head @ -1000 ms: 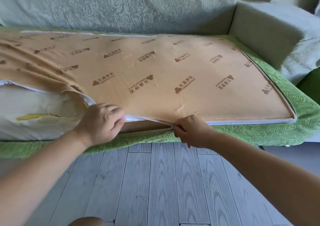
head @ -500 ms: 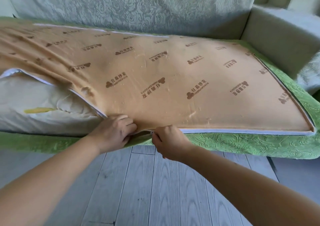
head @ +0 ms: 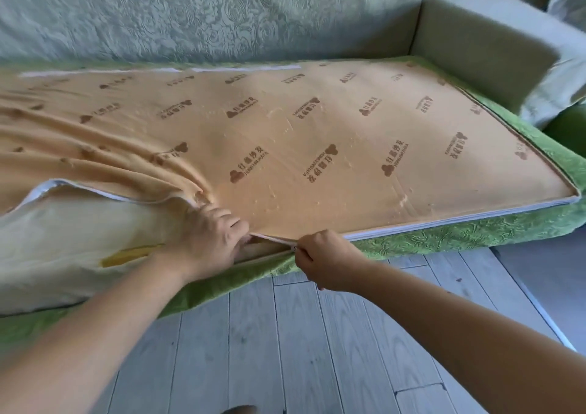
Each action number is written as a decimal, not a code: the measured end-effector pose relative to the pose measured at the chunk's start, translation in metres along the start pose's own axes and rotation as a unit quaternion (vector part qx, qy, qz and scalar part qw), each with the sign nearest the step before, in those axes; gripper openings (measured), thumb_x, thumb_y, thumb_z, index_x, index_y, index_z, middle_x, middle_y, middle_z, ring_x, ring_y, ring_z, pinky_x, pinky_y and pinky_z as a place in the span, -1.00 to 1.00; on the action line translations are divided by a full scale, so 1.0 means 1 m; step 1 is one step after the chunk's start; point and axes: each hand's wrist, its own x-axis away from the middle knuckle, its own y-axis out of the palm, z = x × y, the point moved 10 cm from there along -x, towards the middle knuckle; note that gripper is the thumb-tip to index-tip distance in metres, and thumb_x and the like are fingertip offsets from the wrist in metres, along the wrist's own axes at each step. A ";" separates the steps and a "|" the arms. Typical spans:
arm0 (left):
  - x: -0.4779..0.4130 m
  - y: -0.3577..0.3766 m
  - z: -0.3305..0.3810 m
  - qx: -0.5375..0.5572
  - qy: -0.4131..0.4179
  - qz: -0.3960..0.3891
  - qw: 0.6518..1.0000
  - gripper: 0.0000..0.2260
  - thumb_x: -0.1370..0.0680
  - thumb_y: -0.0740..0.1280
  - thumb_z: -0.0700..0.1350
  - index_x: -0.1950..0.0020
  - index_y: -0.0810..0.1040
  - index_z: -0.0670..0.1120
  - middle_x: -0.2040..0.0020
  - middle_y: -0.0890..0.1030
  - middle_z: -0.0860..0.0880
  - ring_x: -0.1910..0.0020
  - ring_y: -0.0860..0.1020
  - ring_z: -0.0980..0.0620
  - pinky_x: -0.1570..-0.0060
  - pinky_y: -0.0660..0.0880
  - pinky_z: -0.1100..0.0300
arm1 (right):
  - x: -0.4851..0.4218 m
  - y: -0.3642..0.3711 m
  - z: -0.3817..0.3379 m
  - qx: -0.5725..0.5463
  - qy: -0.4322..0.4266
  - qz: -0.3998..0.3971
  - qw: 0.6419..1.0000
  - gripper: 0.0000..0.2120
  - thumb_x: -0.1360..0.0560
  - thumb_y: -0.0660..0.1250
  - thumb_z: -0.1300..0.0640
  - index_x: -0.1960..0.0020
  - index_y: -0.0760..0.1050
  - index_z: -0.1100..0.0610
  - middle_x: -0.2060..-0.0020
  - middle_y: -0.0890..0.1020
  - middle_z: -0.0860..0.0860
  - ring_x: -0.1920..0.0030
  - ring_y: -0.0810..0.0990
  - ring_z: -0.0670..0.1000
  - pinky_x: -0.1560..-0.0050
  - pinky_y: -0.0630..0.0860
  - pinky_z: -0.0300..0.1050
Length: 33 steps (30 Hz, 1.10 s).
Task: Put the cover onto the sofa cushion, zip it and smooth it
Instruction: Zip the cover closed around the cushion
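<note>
Gripping a bunched fold of the orange cover (head: 317,134) with the left hand (head: 209,242), fingers (head: 228,220) curled down over the cloth at the cushion's front edge. Pinching the zip pull (head: 294,248) with the right hand (head: 323,258), fingers (head: 303,251) clenched on the small metal tab, just right of the left-hand fingers, with a short unzipped stretch between the two.

Right of the pinching fingers: closed zip (head: 444,220), a thin white line along the front edge as far as the corner. Left of the gripping fingers: mouth of the cover gaping, white-edged and lifted, with the pale sofa cushion (head: 63,248) bare below it and a yellow patch (head: 133,252) on that bare face, close beside the left wrist.

Beyond the fingers: cover lying flat and smooth over the right part of the cushion, printed with rows of brown logos; pulled into long creases fanning from the left-hand fingers toward the far left. Whole cushion lying lengthwise on the sofa seat.

Directly under both sets of fingers and running along the front: green embossed fabric (head: 444,240), draped below the cushion; hard to tell whether part of the cover or of the sofa. Far beyond the fingers: backrest (head: 222,10) in pale embossed cloth. Far to the right of them: armrest (head: 482,52). Nearer than the fingers, below both forearms: grey plank floor (head: 285,350).
</note>
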 end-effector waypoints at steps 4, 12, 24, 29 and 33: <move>0.032 -0.010 0.023 0.054 0.045 0.032 0.997 -0.88 -0.32 0.17 -0.22 0.41 0.43 -0.10 0.52 0.42 -0.03 0.54 0.40 -0.04 0.45 0.30 0.23 | 0.003 0.004 -0.026 0.037 0.015 -0.027 0.999 -0.74 -0.59 0.05 0.15 0.24 0.36 0.17 0.14 0.62 0.25 0.13 0.61 0.26 0.16 0.51 -0.01; 0.034 0.046 0.031 -0.011 0.010 -0.074 0.997 -0.73 -0.07 0.54 -0.16 0.40 0.47 -0.06 0.47 0.47 -0.02 0.47 0.46 -0.03 0.43 0.36 0.20 | 0.001 0.014 -0.022 0.056 0.081 -0.048 0.994 -0.64 -0.58 0.03 0.16 0.39 0.19 0.10 0.31 0.47 0.15 0.15 0.60 0.22 0.43 0.29 -0.18; 0.044 -0.005 -0.084 -0.103 -0.082 0.034 0.991 -0.51 -0.40 0.14 -0.05 -0.34 0.38 -0.02 -0.30 0.49 -0.17 -0.30 0.34 -0.15 -0.26 0.18 -0.12 | -0.011 0.006 -0.025 0.003 0.024 -0.008 1.000 -0.72 -0.58 0.06 0.16 0.25 0.37 0.21 0.20 0.63 0.28 0.19 0.61 0.26 0.17 0.56 0.07; 0.022 -0.013 -0.079 -0.101 -0.103 0.011 0.989 -0.77 -0.36 0.27 -0.19 0.05 0.63 -0.16 0.20 0.65 -0.13 0.16 0.63 -0.15 -0.06 0.45 -0.22 | -0.011 0.008 -0.031 0.003 -0.005 -0.008 1.000 -0.72 -0.58 0.05 0.16 0.24 0.38 0.22 0.20 0.63 0.27 0.19 0.62 0.25 0.17 0.56 0.06; 0.039 -0.041 -0.065 -0.016 -0.070 0.048 0.996 -0.82 -0.38 0.16 -0.18 0.37 0.48 -0.19 0.52 0.48 -0.08 0.54 0.50 -0.07 0.44 0.45 0.20 | -0.014 0.008 -0.030 0.008 -0.008 -0.023 1.000 -0.72 -0.58 0.05 0.16 0.21 0.41 0.24 0.16 0.63 0.28 0.15 0.62 0.25 0.17 0.52 0.00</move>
